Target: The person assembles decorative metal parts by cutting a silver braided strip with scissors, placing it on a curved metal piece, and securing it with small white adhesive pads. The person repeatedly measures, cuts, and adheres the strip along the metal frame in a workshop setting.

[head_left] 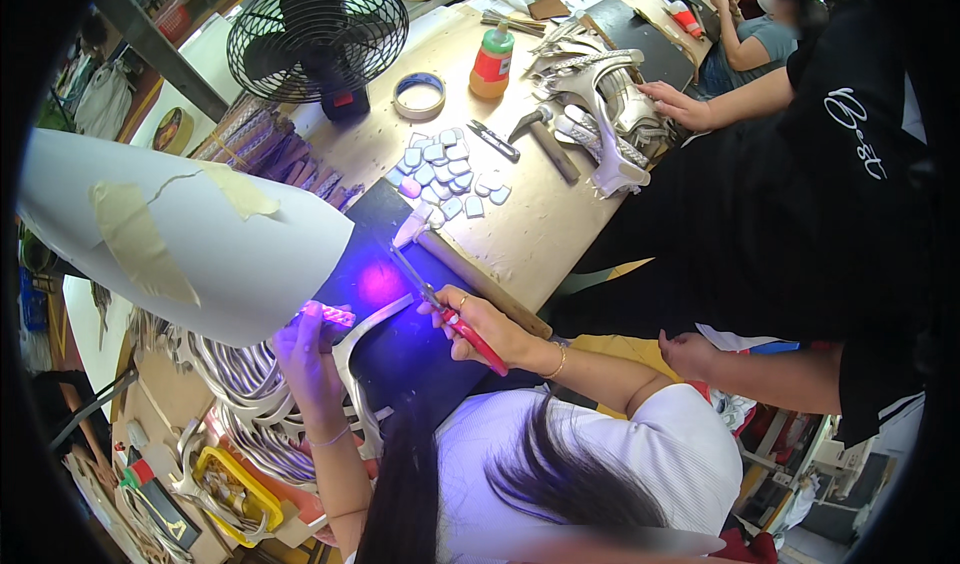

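My left hand pinches a short braided strap end, lit pink by a lamp's glow. A pale, curved leather strap runs beside that hand over the dark work mat; whether it joins the braided end is hidden. In my right hand is a pair of red-handled scissors, its blades pointing up and left over the mat. The scissors are apart from the strap. Just beyond lies a hammer with a wooden handle, and a purple-red light spot falls on the mat.
A white paper shade juts in at left, near a black fan. Small grey tabs, a tape roll, a glue bottle and a second hammer lie beyond. A co-worker's hand touches piled straps at right.
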### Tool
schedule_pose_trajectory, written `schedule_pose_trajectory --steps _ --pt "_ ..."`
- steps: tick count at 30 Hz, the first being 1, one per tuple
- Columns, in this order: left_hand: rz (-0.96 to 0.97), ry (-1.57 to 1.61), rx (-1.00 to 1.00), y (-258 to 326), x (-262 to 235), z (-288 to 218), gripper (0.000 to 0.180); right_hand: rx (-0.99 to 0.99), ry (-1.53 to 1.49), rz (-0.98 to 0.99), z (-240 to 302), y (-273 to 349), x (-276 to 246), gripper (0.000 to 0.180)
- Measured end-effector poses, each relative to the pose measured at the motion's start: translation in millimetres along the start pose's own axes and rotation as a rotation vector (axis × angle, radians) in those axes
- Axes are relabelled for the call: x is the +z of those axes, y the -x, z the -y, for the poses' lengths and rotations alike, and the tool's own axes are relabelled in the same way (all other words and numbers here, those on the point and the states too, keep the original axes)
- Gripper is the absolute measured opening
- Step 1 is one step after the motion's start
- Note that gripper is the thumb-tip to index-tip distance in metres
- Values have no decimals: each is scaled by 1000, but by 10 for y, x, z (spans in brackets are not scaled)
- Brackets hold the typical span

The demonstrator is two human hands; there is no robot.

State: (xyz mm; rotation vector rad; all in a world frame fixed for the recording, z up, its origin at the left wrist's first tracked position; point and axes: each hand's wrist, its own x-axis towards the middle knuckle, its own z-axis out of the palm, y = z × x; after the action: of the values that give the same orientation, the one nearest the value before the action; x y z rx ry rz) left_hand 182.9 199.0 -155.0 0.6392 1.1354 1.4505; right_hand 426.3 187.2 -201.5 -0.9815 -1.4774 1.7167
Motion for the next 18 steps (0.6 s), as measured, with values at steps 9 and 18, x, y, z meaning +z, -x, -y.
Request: schedule_pose_trajectory --steps 9,18 --pt "24 7 31 -20 -47 27 31 14 -99 -7 3 -8 22 89" --pt "33 -12 35 -20 -63 38 30 25 -39 -6 40 -3 18 100"
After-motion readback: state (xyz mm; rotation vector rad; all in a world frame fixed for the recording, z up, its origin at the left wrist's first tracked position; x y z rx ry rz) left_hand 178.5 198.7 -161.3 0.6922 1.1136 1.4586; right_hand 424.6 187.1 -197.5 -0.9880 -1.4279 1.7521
